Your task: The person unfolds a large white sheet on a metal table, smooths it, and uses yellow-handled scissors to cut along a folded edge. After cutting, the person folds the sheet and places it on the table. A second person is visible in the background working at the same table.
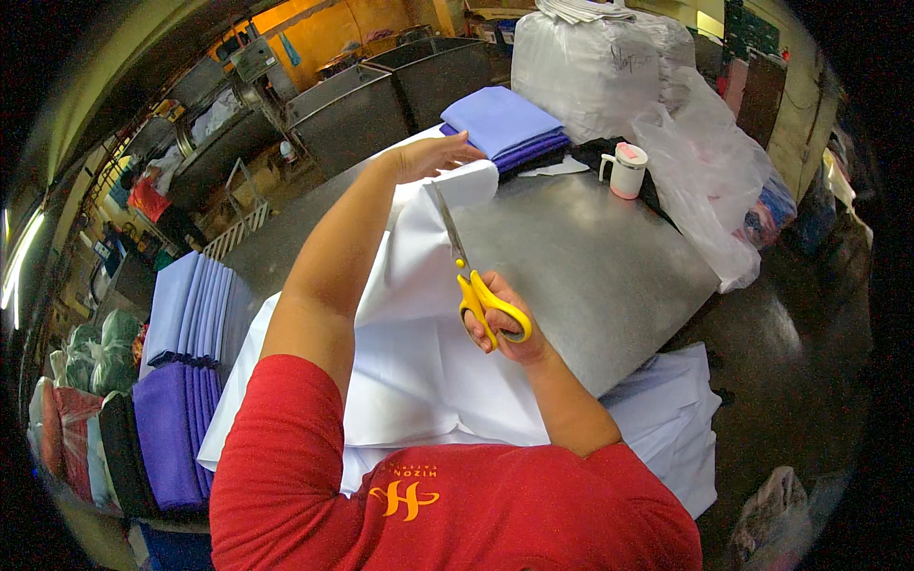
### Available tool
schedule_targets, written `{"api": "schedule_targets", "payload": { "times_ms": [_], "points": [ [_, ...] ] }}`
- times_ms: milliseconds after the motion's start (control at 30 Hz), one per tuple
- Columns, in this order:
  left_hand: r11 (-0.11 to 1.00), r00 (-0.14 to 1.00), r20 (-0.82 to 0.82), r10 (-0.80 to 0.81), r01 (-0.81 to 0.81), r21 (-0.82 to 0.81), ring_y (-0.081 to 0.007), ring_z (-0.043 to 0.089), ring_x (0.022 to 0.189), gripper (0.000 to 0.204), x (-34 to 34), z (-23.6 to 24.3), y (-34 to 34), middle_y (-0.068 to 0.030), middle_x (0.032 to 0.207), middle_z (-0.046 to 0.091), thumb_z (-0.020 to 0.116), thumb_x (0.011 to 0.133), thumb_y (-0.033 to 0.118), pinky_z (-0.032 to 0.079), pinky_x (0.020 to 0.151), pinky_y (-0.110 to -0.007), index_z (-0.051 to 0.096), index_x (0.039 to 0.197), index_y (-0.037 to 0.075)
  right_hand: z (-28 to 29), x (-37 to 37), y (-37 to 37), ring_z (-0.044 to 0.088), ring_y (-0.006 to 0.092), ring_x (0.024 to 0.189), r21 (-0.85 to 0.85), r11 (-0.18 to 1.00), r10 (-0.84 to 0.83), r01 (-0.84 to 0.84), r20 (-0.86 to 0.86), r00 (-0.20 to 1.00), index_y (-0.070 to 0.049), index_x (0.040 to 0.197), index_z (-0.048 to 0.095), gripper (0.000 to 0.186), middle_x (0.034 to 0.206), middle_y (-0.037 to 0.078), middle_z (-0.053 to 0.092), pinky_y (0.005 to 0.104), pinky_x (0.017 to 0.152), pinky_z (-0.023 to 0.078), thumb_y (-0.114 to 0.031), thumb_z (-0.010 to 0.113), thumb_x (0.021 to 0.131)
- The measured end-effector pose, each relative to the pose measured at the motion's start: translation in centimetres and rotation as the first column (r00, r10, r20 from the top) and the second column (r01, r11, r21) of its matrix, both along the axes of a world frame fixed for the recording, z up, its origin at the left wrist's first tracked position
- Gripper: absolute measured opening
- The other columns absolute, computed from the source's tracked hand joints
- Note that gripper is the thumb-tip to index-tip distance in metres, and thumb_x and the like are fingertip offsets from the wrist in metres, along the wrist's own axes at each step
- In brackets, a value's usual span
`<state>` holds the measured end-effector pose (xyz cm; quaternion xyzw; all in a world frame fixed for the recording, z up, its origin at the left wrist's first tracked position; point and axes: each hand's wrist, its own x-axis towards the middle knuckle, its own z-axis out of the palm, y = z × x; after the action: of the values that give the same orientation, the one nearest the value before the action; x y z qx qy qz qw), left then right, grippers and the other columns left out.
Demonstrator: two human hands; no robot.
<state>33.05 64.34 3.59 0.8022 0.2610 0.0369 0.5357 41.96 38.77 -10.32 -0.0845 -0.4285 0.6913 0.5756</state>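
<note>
My right hand [505, 319] is closed round the yellow handles of a pair of scissors [476, 295]. The blades point away from me and look closed or nearly so, their tips close to a rolled or folded edge of a large white sheet [457, 366]. Whether the sheet is cloth or paper I cannot tell. It spreads across the metal table in front of me and hangs near my body. At the far end of the sheet, my left hand [433, 157] lies over the edge with its fingers stretched out, just short of a pile of folded blue and purple cloths [503, 122].
A white lidded mug [626, 171] stands on the metal table [590, 257], beside clear plastic [709, 181] and a big wrapped bundle [586, 76]. Folded light-blue cloths [186, 309] and purple ones [171, 433] stack at left. Metal tubs [347, 109] stand beyond; another person [152, 200] bends far left.
</note>
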Motion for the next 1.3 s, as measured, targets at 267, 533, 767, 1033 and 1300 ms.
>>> {"api": "schedule_targets", "payload": {
  "times_ms": [267, 533, 767, 1033, 1300],
  "points": [
    [0.724, 0.930, 0.151, -0.337, 0.358, -0.590, -0.0191, 0.054, 0.105, 0.074, 1.6, -1.7, -2.0, -0.0126, 0.114, 0.057, 0.029, 0.088, 0.063, 0.039, 0.094, -0.030, 0.051, 0.123, 0.001, 0.2, 0.5, -0.7, 0.045, 0.0091, 0.049, 0.074, 0.996, 0.056, -0.053, -0.036, 0.998, -0.013, 0.113, 0.037, 0.061, 0.070, 0.005, 0.050, 0.0185, 0.040, 0.039, -0.042, 0.072, 0.073],
    [0.978, 0.860, 0.510, -0.005, 0.111, -0.176, -0.0231, 0.054, 0.108, 0.035, -2.1, 3.4, -2.1, -0.0169, 0.122, 0.055, 0.063, 0.074, 0.021, 0.042, 0.094, -0.036, 0.057, 0.104, 0.006, 0.6, 1.0, -1.1, 0.043, 0.0088, 0.048, 0.138, 0.990, 0.039, -0.032, -0.045, 0.998, -0.013, 0.115, 0.038, 0.063, 0.068, 0.005, 0.049, 0.0178, 0.040, 0.038, -0.044, 0.072, 0.073],
    [0.991, 0.816, 0.574, 0.070, -0.123, 0.055, -0.0234, 0.061, 0.094, 0.029, -6.9, 9.0, -3.2, -0.0063, 0.090, 0.060, 0.070, 0.076, 0.018, 0.050, 0.082, -0.034, 0.054, 0.098, 0.009, 1.5, 0.6, -1.2, 0.044, 0.0082, 0.050, 0.121, 0.992, -0.039, 0.043, -0.036, 0.999, -0.013, 0.115, 0.037, 0.063, 0.069, 0.004, 0.049, 0.0171, 0.041, 0.037, -0.046, 0.071, 0.073],
    [0.946, 0.773, 0.632, 0.051, -0.241, 0.218, -0.0089, 0.057, 0.078, 0.021, -9.5, 11.4, -5.9, 0.0023, 0.085, 0.060, 0.072, 0.078, 0.016, 0.048, 0.073, -0.025, 0.057, 0.091, 0.011, 2.6, -0.5, -1.3, 0.046, 0.0088, 0.055, 0.175, 0.983, -0.060, 0.061, -0.012, 0.998, -0.013, 0.117, 0.035, 0.067, 0.073, 0.004, 0.049, 0.0180, 0.046, 0.039, -0.048, 0.071, 0.073],
    [0.939, 0.761, 0.648, 0.001, -0.223, 0.261, -0.0091, 0.057, 0.078, 0.018, -11.4, 12.9, -7.1, 0.0018, 0.085, 0.060, 0.070, 0.078, 0.012, 0.047, 0.072, -0.024, 0.057, 0.091, 0.010, 3.1, -0.9, -1.7, 0.047, 0.0090, 0.058, 0.170, 0.985, -0.011, 0.004, 0.040, 0.999, -0.013, 0.117, 0.034, 0.060, 0.075, 0.005, 0.049, 0.0187, 0.048, 0.040, -0.044, 0.068, 0.077]
  ]
}}
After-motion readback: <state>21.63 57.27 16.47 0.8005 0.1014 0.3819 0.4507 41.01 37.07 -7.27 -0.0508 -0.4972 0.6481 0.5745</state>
